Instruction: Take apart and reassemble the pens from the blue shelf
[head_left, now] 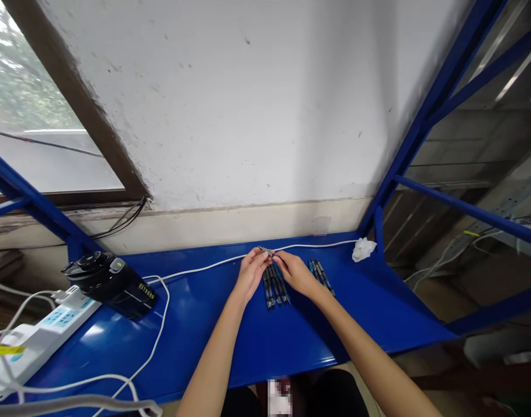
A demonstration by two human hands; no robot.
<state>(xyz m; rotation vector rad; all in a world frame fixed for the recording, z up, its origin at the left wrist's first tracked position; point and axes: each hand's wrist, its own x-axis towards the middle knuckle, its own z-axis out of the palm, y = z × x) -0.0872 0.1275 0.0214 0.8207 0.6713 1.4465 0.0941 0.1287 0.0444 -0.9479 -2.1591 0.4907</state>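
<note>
Both hands meet over the middle of the blue table, holding one small dark pen-like item between them. My left hand pinches its left end, and the fingers of my right hand close on the other end. Just below the hands lies a row of several dark pens side by side, their upper ends partly hidden by my hands. A second, smaller group of dark pens, one with blue on it, rests to the right of my right hand.
On the left, a black bottle leans by a white power strip. White cables cross the blue table. Crumpled white tissue sits at the back right, beside the blue frame. A wall rises behind.
</note>
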